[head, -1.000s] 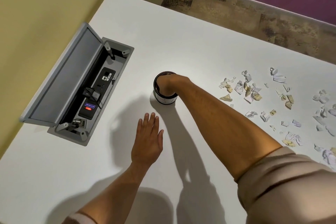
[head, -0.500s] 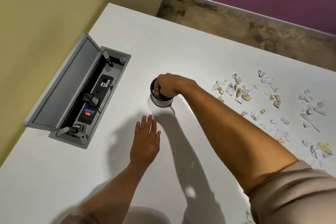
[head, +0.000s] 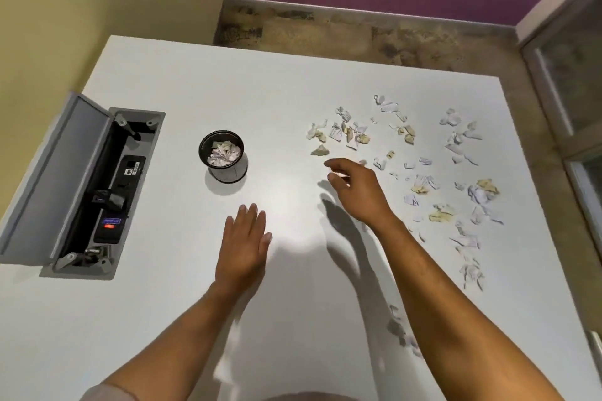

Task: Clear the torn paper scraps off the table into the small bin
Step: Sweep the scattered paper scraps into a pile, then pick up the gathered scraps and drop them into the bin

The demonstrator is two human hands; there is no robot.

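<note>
A small black bin [head: 224,156] stands on the white table [head: 267,91], left of centre, with white paper scraps inside. Torn white and tan paper scraps [head: 407,159] lie scattered over the right half of the table. My right hand [head: 353,187] hovers above the table between the bin and the scraps, fingers loosely spread and holding nothing, near the closest scraps. Flat on the table, palm down, lies my left hand [head: 244,242], below and slightly right of the bin, fingers straight.
An open grey cable box [head: 81,185] with sockets and plugs is set into the table at the left, its lid raised. A few scraps [head: 399,329] lie near my right forearm. The table's far edge [head: 309,54] meets bare floor; a glass door stands at the right.
My right hand has come out of the bin and moved right toward the scattered scraps. The bin's contents now show. My left hand has stayed flat on the table.
</note>
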